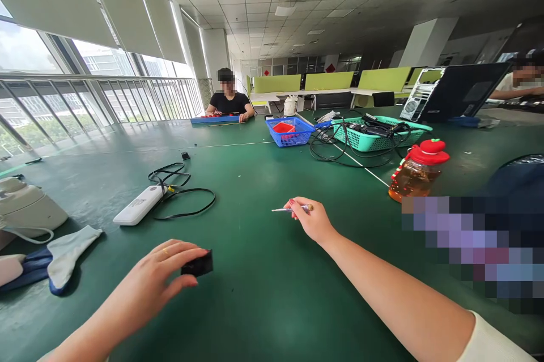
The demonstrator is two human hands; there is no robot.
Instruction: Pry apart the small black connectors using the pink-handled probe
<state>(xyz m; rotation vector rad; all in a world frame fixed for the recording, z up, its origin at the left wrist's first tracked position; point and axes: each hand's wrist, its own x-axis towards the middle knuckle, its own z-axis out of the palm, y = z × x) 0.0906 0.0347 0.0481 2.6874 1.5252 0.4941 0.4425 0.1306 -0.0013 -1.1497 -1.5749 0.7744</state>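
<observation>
Cable (199, 188) against white device (139, 205), green basket (365, 143), bottle (419, 172) beyond right hand (312, 223)

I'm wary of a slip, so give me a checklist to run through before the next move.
1. Black block in the left hand: ok, between thumb and fingers.
2. Black block lifted off the green table: cannot tell.
3. Screwdriver in the right hand: ok, held near its handle.
4. Screwdriver tip apart from the black block: ok, a visible gap.
5. Black cable apart from both hands: ok, lying beyond the left hand.
6. Red-lidded bottle upright: ok.
</observation>
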